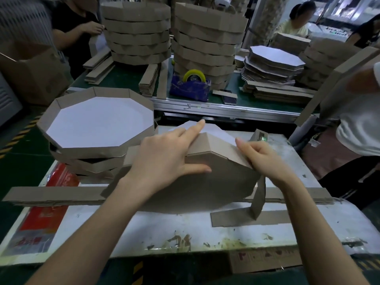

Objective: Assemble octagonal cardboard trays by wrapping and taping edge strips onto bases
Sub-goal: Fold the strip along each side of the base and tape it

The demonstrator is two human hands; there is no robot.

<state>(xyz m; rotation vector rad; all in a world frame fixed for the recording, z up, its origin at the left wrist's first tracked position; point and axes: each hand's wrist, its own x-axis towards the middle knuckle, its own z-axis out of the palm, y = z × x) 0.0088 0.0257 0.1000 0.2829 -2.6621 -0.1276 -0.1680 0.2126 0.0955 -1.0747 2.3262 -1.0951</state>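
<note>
Well, on the far left some flat strips (51, 195) lay along the table (185, 229). Just behind them sat a pile of finished trays (96, 124), and the top one showed its white inside. Next came the left hand (164, 159). Its thumb pressed on the brown side of the base (205, 186) and its fingers reached over the top rim, so it pinched the base there. Far back behind it, the tape holder (190, 87) stood on a green bench (123, 79), well away from both hands. The base was tipped up over the middle of the table, brown side toward the person. The edge strip (218, 145) was bent round its top corners. On the right, the right hand (265, 159) had curled fingers and pinched the strip against the rim. Below that hand the rest of the strip hung down to the table, not yet wrapped on. I think the wrapping step was in hand, only partway round. The next move probably needs the base turned, so the loose part can be folded on corner by corner and kept tight. Then tape must be fetched to join the ends.
</note>
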